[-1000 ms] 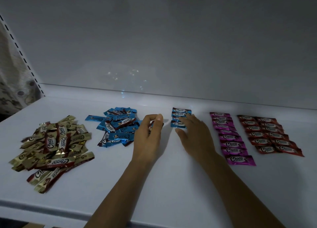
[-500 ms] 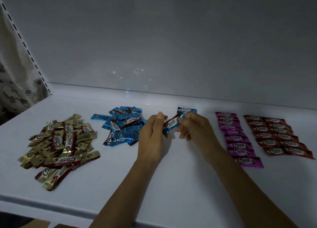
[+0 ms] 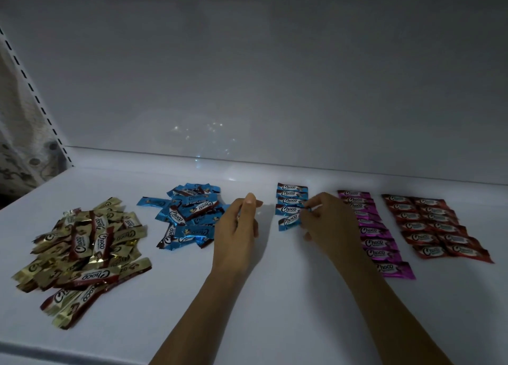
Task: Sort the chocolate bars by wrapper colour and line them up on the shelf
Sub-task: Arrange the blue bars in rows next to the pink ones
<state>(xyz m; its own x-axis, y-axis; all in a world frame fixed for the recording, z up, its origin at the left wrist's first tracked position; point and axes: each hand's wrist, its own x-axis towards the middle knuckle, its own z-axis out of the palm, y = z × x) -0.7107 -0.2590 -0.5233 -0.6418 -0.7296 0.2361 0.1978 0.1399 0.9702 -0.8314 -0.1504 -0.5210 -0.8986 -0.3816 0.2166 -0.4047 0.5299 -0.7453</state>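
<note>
On the white shelf [image 3: 275, 304] lie a loose gold pile [image 3: 82, 243], a loose blue pile [image 3: 192, 216], a short blue row [image 3: 291, 199], a pink row [image 3: 376, 235] and a red double row [image 3: 434, 224]. My right hand [image 3: 327, 221] pinches the right end of a blue bar [image 3: 287, 222] that lies slightly tilted at the near end of the blue row. My left hand [image 3: 239, 227] stands on edge between the blue pile and the blue row. Its fingers curl round what looks like a blue wrapper, mostly hidden.
A white back wall [image 3: 275, 89] closes the shelf behind the bars. A slotted upright [image 3: 35, 95] and patterned fabric [image 3: 16, 144] stand at the far left. The shelf's front edge runs along the bottom left.
My right hand took a blue bar from my left hand and brought it down to the near end of the blue row. The left hand stayed in place.
</note>
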